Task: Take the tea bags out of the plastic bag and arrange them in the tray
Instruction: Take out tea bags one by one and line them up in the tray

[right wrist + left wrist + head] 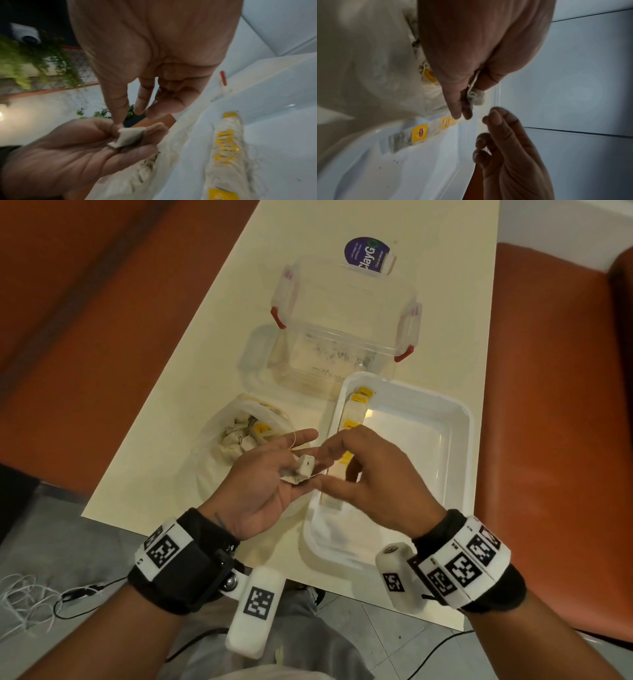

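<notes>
My left hand [270, 470] lies palm up over the tray's left rim and pinches a crumpled white tea bag [302, 470] between thumb and fingers; its thread loops over the forefinger. Right beside it, my right hand [363, 470] has thumb and forefinger at the bag's edge, pinching its thin string as far as I can tell. The wrist views show the tea bag [475, 97] [130, 138] close up. The white tray [445, 422] holds a row of yellow-tagged tea bags [352, 422] along its left wall. The open plastic bag [239, 436], with several more tea bags, lies left of the tray.
A clear lidded container [342, 337] with red clips stands behind the tray, and a purple-labelled pack [366, 254] behind that. The cream table [191, 371] is narrow, with orange seats on both sides. Cables lie on the floor at lower left.
</notes>
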`<control>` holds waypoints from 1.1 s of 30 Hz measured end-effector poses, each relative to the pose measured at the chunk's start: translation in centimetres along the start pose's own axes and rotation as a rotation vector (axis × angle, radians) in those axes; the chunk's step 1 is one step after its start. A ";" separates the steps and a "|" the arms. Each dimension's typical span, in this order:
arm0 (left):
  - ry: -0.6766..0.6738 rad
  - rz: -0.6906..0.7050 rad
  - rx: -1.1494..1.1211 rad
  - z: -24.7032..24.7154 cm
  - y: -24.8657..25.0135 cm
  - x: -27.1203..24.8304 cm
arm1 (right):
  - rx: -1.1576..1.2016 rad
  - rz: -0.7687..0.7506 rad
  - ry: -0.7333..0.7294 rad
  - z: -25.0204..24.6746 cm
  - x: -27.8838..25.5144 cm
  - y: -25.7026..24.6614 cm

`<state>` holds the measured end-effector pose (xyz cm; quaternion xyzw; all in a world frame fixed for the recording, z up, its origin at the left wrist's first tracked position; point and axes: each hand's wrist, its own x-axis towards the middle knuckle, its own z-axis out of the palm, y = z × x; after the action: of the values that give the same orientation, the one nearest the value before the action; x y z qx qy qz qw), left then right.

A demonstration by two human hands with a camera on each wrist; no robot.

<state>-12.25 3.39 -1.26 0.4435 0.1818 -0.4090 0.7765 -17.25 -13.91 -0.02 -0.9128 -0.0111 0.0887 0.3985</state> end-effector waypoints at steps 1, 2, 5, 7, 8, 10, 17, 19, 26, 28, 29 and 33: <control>0.009 0.010 -0.008 0.2 -0.1 0.1 | -0.050 -0.037 -0.020 0.4 -0.1 -0.4; 0.017 0.017 -0.025 0.5 -0.1 0.1 | -0.109 -0.056 -0.029 0.7 -0.1 -0.7; 0.018 0.013 -0.116 1.2 -0.2 0.3 | -0.229 -0.055 0.007 1.0 0.4 -0.8; 0.040 -0.002 -0.176 1.6 -0.1 0.2 | -0.261 -0.064 0.026 0.6 0.6 -0.5; 0.037 -0.014 -0.207 1.8 -0.1 0.1 | -0.274 -0.071 0.032 0.5 0.6 -0.4; -0.030 -0.044 -0.247 1.9 0.1 -0.2 | -0.292 -0.057 0.057 0.2 0.5 -0.2; -0.153 -0.084 -0.133 1.8 0.0 0.0 | -0.375 -0.055 0.062 0.3 0.0 0.0; -0.169 -0.080 -0.094 1.7 -0.1 0.1 | -0.338 -0.007 0.072 0.3 0.1 0.1; -0.161 0.047 0.260 1.4 0.1 -0.6 | 0.357 0.191 0.054 -1.3 0.2 0.4; -0.110 0.132 0.430 1.4 -0.3 -0.7 | 0.373 0.195 0.022 -1.5 0.1 0.6; -0.076 0.165 0.479 1.4 -0.5 -0.6 | 0.372 0.200 0.007 -1.5 0.1 0.6; 0.022 0.256 0.579 1.2 -1.2 -0.1 | 0.368 0.219 -0.001 -1.7 -0.1 0.6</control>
<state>-13.42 2.10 -1.16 0.6697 0.0090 -0.3379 0.6613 -17.09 -15.56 0.67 -0.8204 0.1045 0.1325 0.5463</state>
